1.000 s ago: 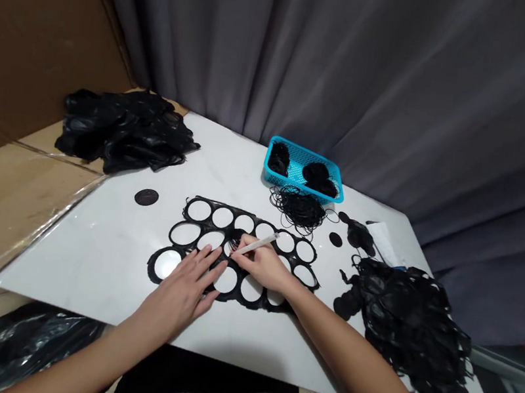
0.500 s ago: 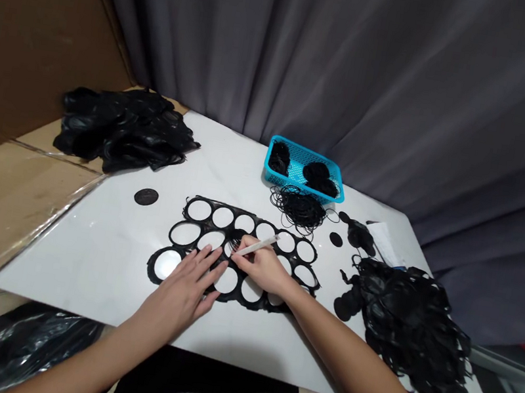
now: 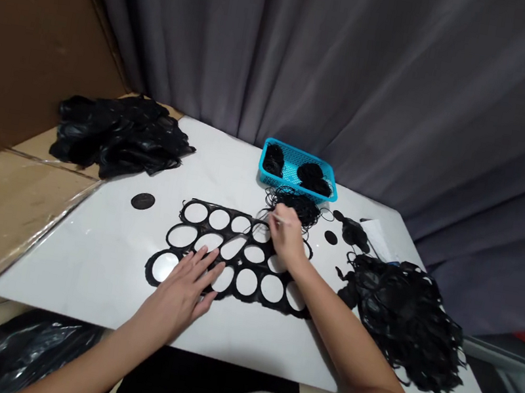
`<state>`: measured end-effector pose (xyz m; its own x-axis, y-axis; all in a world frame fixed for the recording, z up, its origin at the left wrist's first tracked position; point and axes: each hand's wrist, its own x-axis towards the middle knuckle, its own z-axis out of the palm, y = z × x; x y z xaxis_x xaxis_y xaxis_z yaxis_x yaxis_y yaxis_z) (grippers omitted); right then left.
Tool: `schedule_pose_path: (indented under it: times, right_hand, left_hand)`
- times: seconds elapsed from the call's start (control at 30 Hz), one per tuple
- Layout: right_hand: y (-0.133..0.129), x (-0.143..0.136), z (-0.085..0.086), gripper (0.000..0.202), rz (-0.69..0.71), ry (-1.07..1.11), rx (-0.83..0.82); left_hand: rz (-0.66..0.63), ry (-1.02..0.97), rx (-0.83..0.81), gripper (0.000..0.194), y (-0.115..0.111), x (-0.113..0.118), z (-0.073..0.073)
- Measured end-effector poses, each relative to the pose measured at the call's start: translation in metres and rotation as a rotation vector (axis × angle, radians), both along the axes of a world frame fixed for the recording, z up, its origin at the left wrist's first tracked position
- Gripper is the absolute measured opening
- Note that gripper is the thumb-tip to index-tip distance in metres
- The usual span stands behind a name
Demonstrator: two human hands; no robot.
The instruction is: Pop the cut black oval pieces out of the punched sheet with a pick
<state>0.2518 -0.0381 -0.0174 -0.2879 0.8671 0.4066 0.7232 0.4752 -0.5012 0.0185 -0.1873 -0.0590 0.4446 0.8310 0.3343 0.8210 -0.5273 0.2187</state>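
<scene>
A black rubber sheet (image 3: 240, 261) with rows of round holes lies on the white table, which shows through the holes. My left hand (image 3: 185, 287) rests flat on its lower left part, fingers spread. Over the upper right part, my right hand (image 3: 287, 237) is closed around a thin pale pen-like tool (image 3: 281, 219), mostly hidden by the fingers. A thin black rubber loop (image 3: 247, 235) stretches from a middle-row hole up to the right fingertips. Just beyond that hand sits a tangled pile of thin black rings (image 3: 307, 210).
Behind the rings stands a blue basket (image 3: 296, 188) holding black ring bundles. Black rubber sheets (image 3: 123, 134) are heaped at the left, black scraps (image 3: 405, 319) at the right. Black discs (image 3: 143, 201) and white paper (image 3: 378, 239) lie around. A grey curtain (image 3: 296, 49) hangs behind.
My right hand has moved up and to the right from the middle-row hole, drawing a thin black loop out with it. My left hand stays on the sheet.
</scene>
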Motion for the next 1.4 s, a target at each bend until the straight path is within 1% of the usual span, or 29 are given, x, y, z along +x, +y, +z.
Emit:
schedule_pose_path:
  times: [0.07, 0.13, 0.2, 0.27, 0.3, 0.37, 0.43, 0.5, 0.6, 0.67, 0.73, 0.8, 0.83, 0.9, 1.0, 1.1, 1.17, 1.27, 1.4]
  right_hand:
    - [0.014, 0.018, 0.006, 0.021, -0.139, 0.130, -0.060]
    - [0.017, 0.032, 0.008, 0.022, -0.196, 0.285, -0.232]
    - [0.010, 0.041, 0.006, 0.024, -0.190, 0.505, -0.488]
    - [0.000, 0.044, 0.005, 0.027, -0.133, 0.759, -0.744]
    - [-0.004, 0.044, 0.004, 0.028, -0.102, 0.870, -0.843]
    - [-0.012, 0.043, 0.005, 0.031, -0.061, 1.037, -0.964]
    - [-0.017, 0.042, 0.006, 0.033, -0.056, 1.150, -1.013]
    - [-0.018, 0.042, 0.007, 0.034, -0.056, 1.250, -1.023]
    - [-0.015, 0.043, 0.008, 0.032, -0.074, 1.383, -1.018]
    - [-0.013, 0.044, 0.009, 0.028, -0.091, 1.448, -1.029]
    - [-0.012, 0.044, 0.011, 0.026, -0.088, 1.485, -1.062]
    - [-0.015, 0.042, 0.011, 0.026, -0.044, 1.484, -1.078]
    - [-0.019, 0.040, 0.011, 0.028, -0.008, 1.455, -1.079]
    - [-0.029, 0.034, 0.008, 0.031, 0.076, 1.326, -1.079]
    - [-0.049, 0.025, 0.002, 0.031, 0.164, 0.987, -1.016]
    - [-0.062, 0.020, -0.001, 0.023, 0.191, 0.636, -0.831]
    - [-0.066, 0.019, -0.002, 0.019, 0.197, 0.474, -0.736]
    - [-0.067, 0.020, -0.002, 0.017, 0.209, 0.367, -0.671]
    - [-0.064, 0.021, -0.001, 0.019, 0.222, 0.323, -0.629]
  left_hand:
    - [-0.009, 0.000, 0.005, 0.045, 0.001, -0.002, 0.001]
    - [-0.006, -0.005, 0.008, 0.044, 0.003, -0.002, 0.005]
    - [0.006, -0.022, 0.017, 0.041, 0.007, 0.002, 0.011]
    - [-0.004, -0.046, 0.032, 0.039, 0.012, 0.010, 0.018]
    - [-0.028, -0.054, 0.038, 0.039, 0.015, 0.016, 0.021]
    - [-0.107, -0.061, 0.041, 0.039, 0.018, 0.030, 0.025]
    - [-0.182, -0.053, 0.027, 0.038, 0.019, 0.043, 0.024]
    - [-0.241, -0.036, -0.007, 0.040, 0.016, 0.055, 0.020]
    - [-0.339, -0.039, -0.101, 0.050, 0.007, 0.068, 0.015]
    - [-0.414, -0.066, -0.179, 0.056, 0.001, 0.074, 0.019]
    - [-0.471, -0.096, -0.260, 0.059, -0.005, 0.077, 0.027]
    - [-0.494, -0.134, -0.328, 0.059, -0.008, 0.077, 0.034]
    - [-0.481, -0.156, -0.338, 0.057, -0.009, 0.077, 0.036]
    - [-0.393, -0.179, -0.283, 0.051, -0.007, 0.073, 0.034]
    - [-0.209, -0.117, -0.092, 0.046, 0.001, 0.065, 0.022]
    - [-0.156, -0.034, 0.000, 0.047, 0.008, 0.056, 0.011]
    - [-0.152, -0.022, 0.008, 0.048, 0.009, 0.053, 0.008]
    - [-0.156, -0.015, 0.010, 0.047, 0.007, 0.051, 0.010]
    - [-0.151, -0.021, 0.007, 0.047, 0.007, 0.052, 0.011]
